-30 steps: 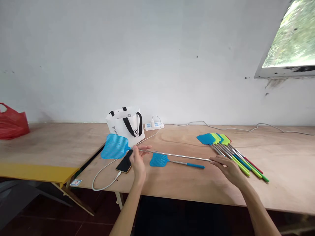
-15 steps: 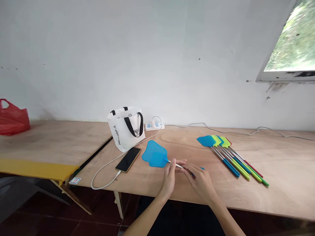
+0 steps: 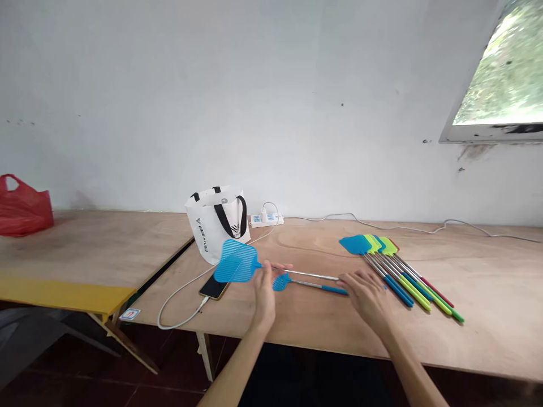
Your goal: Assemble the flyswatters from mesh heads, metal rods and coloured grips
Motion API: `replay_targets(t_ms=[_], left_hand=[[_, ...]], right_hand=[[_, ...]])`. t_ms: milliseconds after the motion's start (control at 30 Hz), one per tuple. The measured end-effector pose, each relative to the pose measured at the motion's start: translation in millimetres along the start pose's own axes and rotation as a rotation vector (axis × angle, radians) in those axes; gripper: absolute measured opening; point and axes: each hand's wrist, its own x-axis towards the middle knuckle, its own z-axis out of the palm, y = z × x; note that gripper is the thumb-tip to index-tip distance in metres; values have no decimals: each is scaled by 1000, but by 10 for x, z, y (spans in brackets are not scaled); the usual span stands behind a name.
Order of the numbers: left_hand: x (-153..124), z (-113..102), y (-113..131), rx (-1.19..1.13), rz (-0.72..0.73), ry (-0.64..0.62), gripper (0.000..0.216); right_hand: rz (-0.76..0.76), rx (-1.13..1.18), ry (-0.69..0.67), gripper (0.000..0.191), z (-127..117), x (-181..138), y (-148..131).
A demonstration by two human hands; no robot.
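A blue fly swatter (image 3: 236, 261) with a metal telescopic rod is held level above the table, its head to the left. My left hand (image 3: 266, 288) pinches the rod just beside the swatter head. Farther right, my right hand (image 3: 365, 291) is closed around the handle, which its fingers mostly hide. Under the held rod, a second blue fly swatter (image 3: 335, 289) lies on the table, its head partly hidden by my left hand. To the right lies a row of several fly swatters (image 3: 401, 268) with blue, yellow-green, green and red handles, their heads overlapping.
On the left of the wooden table (image 3: 305, 333) stand a white tote bag (image 3: 212, 226) and a phone (image 3: 213, 287) on a charging cable. A power strip (image 3: 266, 219) sits by the wall. A red plastic bag (image 3: 25, 209) rests on the neighbouring table.
My hands have moved apart, the left leftward and the right rightward, and the held swatter's rod now shows much longer. Its head has moved left over the phone, uncovering the second blue swatter.
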Motion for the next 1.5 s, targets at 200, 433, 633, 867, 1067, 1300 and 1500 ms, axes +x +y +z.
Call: replay_targets(t_ms=[200,433,633,867,1067,1300,1500], left_hand=[[511,-670,390,-137,174,292,51],[533,-745,492,-117,218,294,47],[212,-184,128,49,36,-18,58],[-476,363,-385,148,-171,-475,58],[-376,236,-350,203,-155,-409,58],[-35,33,-23,89,-47,-116,52],[478,-626,390,-22,58,274,50]], right_hand=[[123,141,121,44,34,-268,912],[214,255,25,40,75,-294,1028],[132,384,-82,41,131,-173,597],[20,247,-108,39,171,-64,-300],[-12,197,-110,34,83,-29,-501],[-57,60,15,39,67,-13,-245],[95,13,108,46,-2,-212,713]])
